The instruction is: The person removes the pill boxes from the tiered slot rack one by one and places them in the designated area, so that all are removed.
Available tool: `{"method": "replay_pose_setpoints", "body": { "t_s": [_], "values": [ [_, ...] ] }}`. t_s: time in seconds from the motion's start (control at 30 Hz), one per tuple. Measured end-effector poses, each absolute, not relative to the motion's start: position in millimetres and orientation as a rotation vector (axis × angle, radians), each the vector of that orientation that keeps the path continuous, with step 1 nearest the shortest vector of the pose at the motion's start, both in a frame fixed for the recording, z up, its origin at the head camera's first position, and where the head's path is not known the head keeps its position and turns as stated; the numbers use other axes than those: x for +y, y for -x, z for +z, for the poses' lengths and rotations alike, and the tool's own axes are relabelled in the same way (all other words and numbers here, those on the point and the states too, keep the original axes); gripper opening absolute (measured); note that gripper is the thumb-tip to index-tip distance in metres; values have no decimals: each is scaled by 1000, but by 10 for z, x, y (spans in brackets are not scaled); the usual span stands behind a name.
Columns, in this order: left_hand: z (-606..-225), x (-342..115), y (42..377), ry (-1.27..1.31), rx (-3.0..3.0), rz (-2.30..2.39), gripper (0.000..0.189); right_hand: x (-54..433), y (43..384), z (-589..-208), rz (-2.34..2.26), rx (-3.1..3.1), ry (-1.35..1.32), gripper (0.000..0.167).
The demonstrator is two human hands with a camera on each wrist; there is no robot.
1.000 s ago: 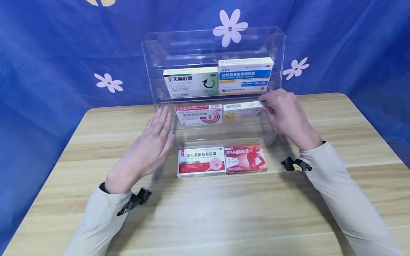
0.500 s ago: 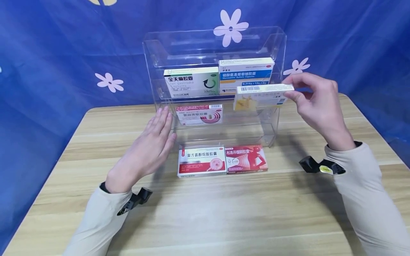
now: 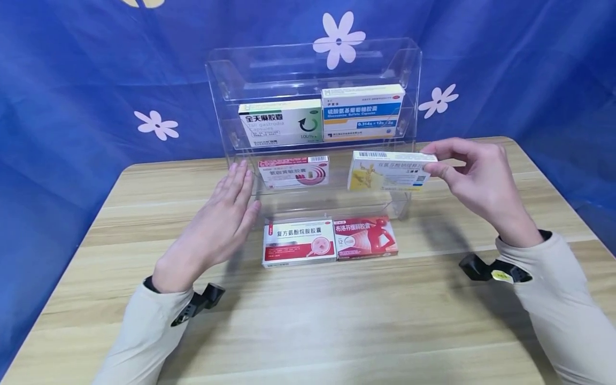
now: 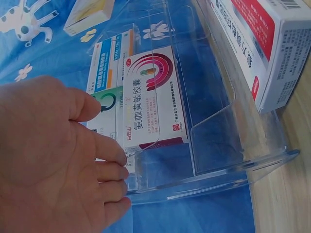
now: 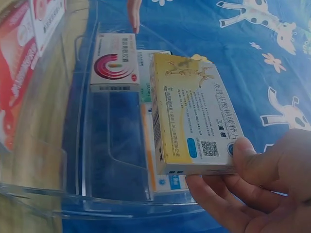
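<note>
My right hand (image 3: pixel 481 184) pinches a white-and-yellow medicine box (image 3: pixel 390 172) by its right end, thumb in front and fingers behind. The box is held in front of the clear acrylic rack (image 3: pixel 332 202), by the right part of its middle tier. With fingers straight, my left hand (image 3: pixel 212 224) rests at the rack's left side. A pink-and-white medicine box (image 3: pixel 293 174) stands in the middle tier, close to the left fingertips. In the right wrist view the printed face of the held medicine box (image 5: pixel 194 116) shows plainly.
On the top tier stand a green-and-white box (image 3: pixel 284 124) and a blue-and-white box (image 3: pixel 363 113). A red-and-white box (image 3: pixel 298 243) and a red box (image 3: pixel 367 238) sit in the bottom tier. The rack stands on a wooden table (image 3: pixel 308 321) before a blue curtain (image 3: pixel 72 80).
My right hand has lifted the white-and-yellow medicine box out of the middle tier, moved it rightward and then lowered it a little. My left hand stays at the rack's side.
</note>
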State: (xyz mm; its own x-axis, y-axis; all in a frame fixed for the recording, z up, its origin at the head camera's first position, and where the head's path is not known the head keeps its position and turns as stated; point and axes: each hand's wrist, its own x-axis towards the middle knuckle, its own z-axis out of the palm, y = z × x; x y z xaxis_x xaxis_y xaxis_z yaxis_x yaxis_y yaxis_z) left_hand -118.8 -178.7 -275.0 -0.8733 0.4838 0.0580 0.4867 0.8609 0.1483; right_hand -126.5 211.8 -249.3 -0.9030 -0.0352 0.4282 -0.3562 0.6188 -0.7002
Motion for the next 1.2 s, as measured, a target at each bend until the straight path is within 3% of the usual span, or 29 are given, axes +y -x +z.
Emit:
{"method": "replay_pose_setpoints", "body": {
  "t_s": [0.67,1.2],
  "values": [
    [-2692,-1805,1202,782,-3032,-233,60,2164,1043,-3111,1572,-2895,-341,23],
    [-2733,-1798,1175,766,-3035,-219,60,2156,967,-3479,2142,-2919,-526,26]
  ]
}}
